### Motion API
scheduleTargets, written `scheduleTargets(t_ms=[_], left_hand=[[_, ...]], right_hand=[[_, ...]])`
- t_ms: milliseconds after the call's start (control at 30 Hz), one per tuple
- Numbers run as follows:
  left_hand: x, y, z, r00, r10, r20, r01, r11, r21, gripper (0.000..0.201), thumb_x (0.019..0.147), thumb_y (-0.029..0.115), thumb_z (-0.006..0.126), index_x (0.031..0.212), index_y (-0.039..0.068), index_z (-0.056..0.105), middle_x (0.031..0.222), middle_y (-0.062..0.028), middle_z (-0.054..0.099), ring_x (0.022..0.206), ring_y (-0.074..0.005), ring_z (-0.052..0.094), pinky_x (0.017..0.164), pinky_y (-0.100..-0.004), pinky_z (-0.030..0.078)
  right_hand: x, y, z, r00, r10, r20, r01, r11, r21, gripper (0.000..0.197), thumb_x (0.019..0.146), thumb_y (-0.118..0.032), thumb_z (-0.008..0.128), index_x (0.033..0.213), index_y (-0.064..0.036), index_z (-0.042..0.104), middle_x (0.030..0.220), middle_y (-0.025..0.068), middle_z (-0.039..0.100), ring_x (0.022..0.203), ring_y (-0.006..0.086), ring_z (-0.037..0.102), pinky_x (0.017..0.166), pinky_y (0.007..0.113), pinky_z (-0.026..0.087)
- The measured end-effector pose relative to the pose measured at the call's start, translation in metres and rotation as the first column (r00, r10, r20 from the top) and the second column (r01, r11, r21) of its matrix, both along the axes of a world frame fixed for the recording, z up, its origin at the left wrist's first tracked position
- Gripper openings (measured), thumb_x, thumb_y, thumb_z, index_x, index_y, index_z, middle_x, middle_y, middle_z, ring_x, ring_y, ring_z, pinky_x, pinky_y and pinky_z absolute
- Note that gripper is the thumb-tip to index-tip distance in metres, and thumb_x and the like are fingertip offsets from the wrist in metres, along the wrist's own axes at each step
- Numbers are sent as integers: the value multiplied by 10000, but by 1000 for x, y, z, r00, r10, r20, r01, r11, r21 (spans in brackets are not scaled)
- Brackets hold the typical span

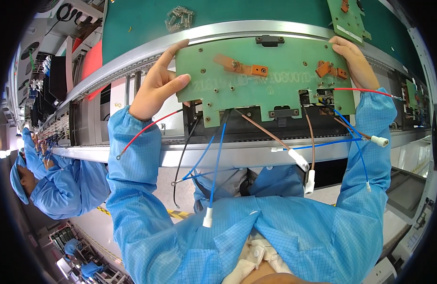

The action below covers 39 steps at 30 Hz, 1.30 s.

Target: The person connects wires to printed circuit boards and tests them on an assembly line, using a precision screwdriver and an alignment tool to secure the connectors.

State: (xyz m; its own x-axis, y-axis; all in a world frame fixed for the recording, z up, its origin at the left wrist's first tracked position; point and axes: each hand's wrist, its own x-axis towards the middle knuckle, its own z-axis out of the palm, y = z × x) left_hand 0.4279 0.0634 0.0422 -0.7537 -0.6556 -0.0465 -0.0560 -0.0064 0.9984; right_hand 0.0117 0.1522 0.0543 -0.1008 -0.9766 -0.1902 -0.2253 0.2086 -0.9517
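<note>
Green bench mat [256, 10] across 12 o'clock; loose pile of metal springs [180, 20] on it, between 11 and 12. Second green board [346, 23] towards 1–2. Co-worker in blue cap and coat [69, 189] bent over wiring, 8–9 o'clock.

Main subject: wide green board [270, 94] at 1 o'clock from centre, over a black base [242, 133] near a silver rail [256, 155]. On the board's own dial: orange latches [253, 70] at 10 and 2, black catches [283, 113] at 12 and 6.

Left hand [157, 87] at the board's 9: thumb and index spread apart, thumb over the edge. Right hand [356, 61] at its 2: fingers bent over the corner, thumb hidden. Cannot tell how firmly either one pinches.

Red wires [149, 130] towards 9 and 3; blue wires [219, 161] and brown wires [265, 130] trail lower, several with white connectors [207, 217].
</note>
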Motion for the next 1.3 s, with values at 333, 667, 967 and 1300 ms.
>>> scheduleTargets(t_ms=[333,667,967,1300], left_hand=[[0,-3,-11,996,85,10,-84,994,-72,654,899,130,561,1418,-1,185,667,-38,590,628,-70,541,603,-209,401],[-9,-1,-12,997,69,31,-66,995,-76,644,902,121,564,1421,27,195,673,-27,578,626,-59,513,598,-203,380],[-9,2,-16,996,58,66,-55,997,-50,609,917,136,559,1416,69,216,697,-34,581,648,-57,508,608,-206,382],[4,-1,-14,973,101,206,-77,989,-123,594,911,158,545,1419,113,240,579,18,481,524,-52,415,494,-195,314]], right_hand=[[6,-3,-4,927,-41,-372,-7,992,-127,249,948,-266,471,854,-37,492,759,-36,472,737,27,442,681,180,371],[6,2,1,871,-59,-487,-13,990,-142,303,951,-291,469,875,-1,513,797,-7,503,771,65,448,736,203,378],[10,2,-6,837,-223,-499,112,963,-243,368,948,-320,472,1008,30,565,923,41,574,884,117,506,835,240,389],[27,-1,-10,831,-187,-525,46,962,-270,397,936,-304,493,1095,48,588,1082,104,614,1028,177,547,909,265,389]])
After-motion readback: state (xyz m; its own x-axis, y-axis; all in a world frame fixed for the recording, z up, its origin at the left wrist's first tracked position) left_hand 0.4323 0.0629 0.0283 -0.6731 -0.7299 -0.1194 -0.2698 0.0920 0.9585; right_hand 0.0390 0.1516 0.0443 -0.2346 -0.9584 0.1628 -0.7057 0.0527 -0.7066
